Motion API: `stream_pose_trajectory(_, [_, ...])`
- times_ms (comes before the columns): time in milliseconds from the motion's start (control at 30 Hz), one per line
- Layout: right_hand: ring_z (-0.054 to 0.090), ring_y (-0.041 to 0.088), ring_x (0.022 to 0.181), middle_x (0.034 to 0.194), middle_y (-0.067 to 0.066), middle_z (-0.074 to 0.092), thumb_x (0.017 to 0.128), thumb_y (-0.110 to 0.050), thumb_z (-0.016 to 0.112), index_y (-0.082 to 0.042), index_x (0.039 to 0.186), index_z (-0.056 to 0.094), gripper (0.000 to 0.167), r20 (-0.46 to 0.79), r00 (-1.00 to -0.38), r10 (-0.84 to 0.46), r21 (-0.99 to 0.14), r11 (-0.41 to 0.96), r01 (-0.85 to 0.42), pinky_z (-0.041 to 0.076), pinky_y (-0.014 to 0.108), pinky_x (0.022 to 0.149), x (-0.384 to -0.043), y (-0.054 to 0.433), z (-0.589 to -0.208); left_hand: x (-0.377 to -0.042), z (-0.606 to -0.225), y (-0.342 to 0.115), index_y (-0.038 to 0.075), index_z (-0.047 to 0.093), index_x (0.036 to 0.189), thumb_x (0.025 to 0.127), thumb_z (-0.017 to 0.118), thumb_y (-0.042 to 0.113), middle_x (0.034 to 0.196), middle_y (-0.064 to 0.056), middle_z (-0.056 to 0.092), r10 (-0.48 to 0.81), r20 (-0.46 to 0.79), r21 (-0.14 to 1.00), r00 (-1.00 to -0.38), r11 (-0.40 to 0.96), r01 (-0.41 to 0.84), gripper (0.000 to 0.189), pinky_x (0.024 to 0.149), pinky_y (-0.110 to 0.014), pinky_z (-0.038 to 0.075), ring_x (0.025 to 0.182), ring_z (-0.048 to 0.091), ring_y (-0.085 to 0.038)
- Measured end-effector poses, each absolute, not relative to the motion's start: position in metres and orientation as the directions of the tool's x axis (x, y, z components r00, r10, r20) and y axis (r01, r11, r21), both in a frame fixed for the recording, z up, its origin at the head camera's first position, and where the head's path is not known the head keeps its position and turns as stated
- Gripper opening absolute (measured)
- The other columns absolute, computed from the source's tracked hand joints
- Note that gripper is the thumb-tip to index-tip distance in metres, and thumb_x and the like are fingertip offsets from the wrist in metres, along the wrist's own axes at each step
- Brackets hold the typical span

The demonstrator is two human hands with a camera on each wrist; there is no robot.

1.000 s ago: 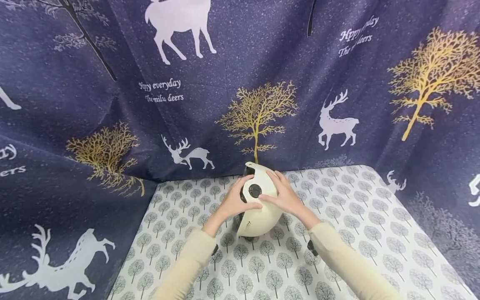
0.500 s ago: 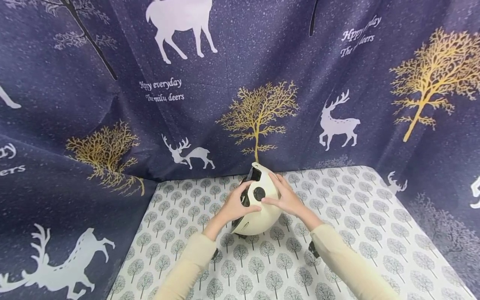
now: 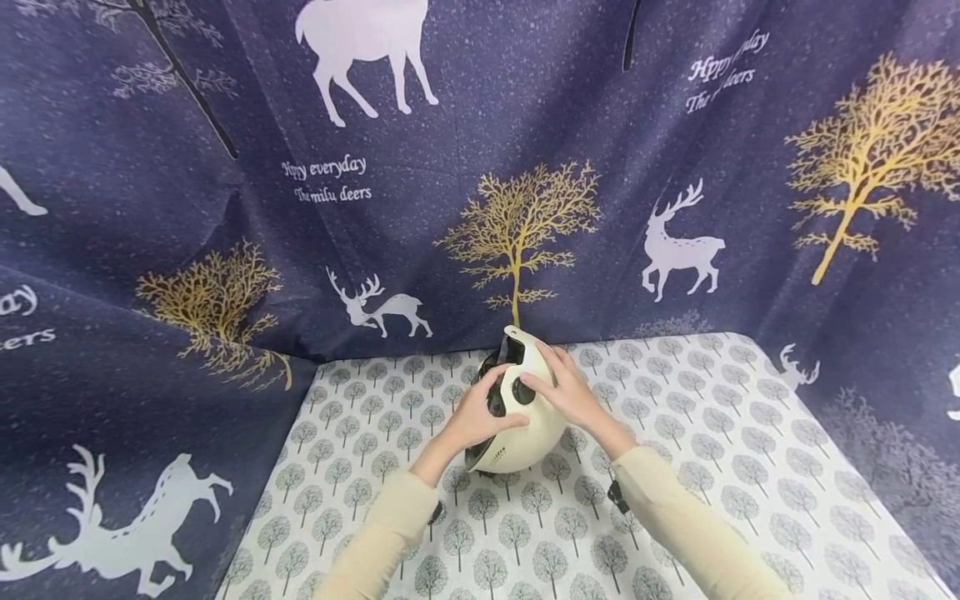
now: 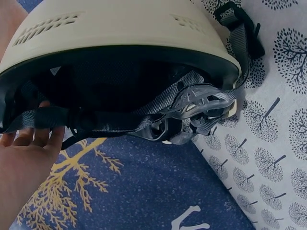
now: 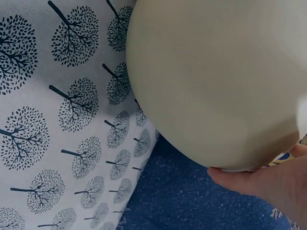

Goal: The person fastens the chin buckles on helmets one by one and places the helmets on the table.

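A cream helmet [image 3: 517,446] with a round black cap [image 3: 523,392] on its side is tilted over the tabletop, its dark opening facing left. My left hand [image 3: 476,412] grips the opening's edge, thumb out on the shell. In the left wrist view, its fingers sit by the dark chin strap [image 4: 110,122], in front of the shaded inner lining [image 4: 105,81]. A grey plastic piece [image 4: 204,101] joins the webbing there. My right hand [image 3: 572,393] holds the shell from the right, thumb at the black cap. The right wrist view shows the smooth crown above that hand.
White cloth printed with grey trees covers the table [image 3: 720,483]. Close behind the helmet, a navy curtain [image 3: 450,250] with deer and gold trees rises and wraps round both sides. A black strap buckle [image 4: 240,28] hangs beside the helmet over the cloth.
The helmet has turned slightly, its black cap moving right and a little down, with more of the dark inside showing. My right thumb has shifted up onto the cap.
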State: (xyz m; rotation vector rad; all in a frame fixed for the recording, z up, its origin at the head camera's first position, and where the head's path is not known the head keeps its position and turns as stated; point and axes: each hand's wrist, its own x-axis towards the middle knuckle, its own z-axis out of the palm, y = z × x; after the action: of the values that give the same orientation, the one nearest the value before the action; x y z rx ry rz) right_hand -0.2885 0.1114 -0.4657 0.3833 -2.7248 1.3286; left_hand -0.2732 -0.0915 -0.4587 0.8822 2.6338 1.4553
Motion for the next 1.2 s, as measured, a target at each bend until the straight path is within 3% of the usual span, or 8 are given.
stream_pose_trajectory(367, [0.032,0.051,0.140,0.155,0.028,0.026,0.097,-0.048,0.050,-0.017,0.156,0.025,0.071,0.154,-0.976,-0.151,-0.760,0.613,-0.215,0.029,0.070,0.111,-0.290,0.113,-0.463,-0.270,-0.461,-0.083,0.007,0.038,0.147,0.079,0.082,0.022,0.136,-0.014,0.058,0.476,0.263,0.800,-0.839,0.379,0.465,0.083,0.107,-0.052,0.044,0.124,0.057,-0.031])
stream_pose_trajectory(667, [0.028,0.048,0.143,0.158,0.026,0.021,0.097,-0.052,0.048,-0.017,0.157,0.022,0.074,0.097,-0.983,-0.155,-0.788,0.591,-0.171,0.026,0.068,0.114,-0.292,0.119,-0.458,-0.266,-0.464,-0.072,0.017,0.040,0.148,0.075,0.085,0.026,0.138,-0.010,0.058,0.474,0.238,0.810,-0.848,0.385,0.443,0.086,0.109,-0.052,0.042,0.128,0.054,-0.027])
stream_pose_trajectory(933, [0.030,0.046,0.142,0.156,0.025,0.027,0.100,-0.045,0.044,-0.016,0.155,0.027,0.064,0.115,-0.982,-0.146,-0.805,0.565,-0.179,0.027,0.067,0.113,-0.293,0.123,-0.458,-0.262,-0.468,-0.064,0.015,0.039,0.148,0.075,0.085,0.020,0.140,-0.010,0.055,0.499,0.260,0.835,-0.827,0.314,0.452,0.087,0.112,-0.051,0.039,0.129,0.053,-0.027])
stream_pose_trajectory(1200, [0.034,0.045,0.141,0.154,0.025,0.032,0.100,-0.038,0.046,-0.015,0.153,0.031,0.060,0.133,-0.984,-0.119,-0.827,0.534,-0.176,0.030,0.066,0.112,-0.291,0.129,-0.461,-0.258,-0.470,-0.059,0.019,0.040,0.149,0.075,0.085,0.028,0.143,-0.011,0.052,0.482,0.251,0.786,-0.839,0.405,0.468,0.088,0.110,-0.053,0.041,0.132,0.050,-0.028])
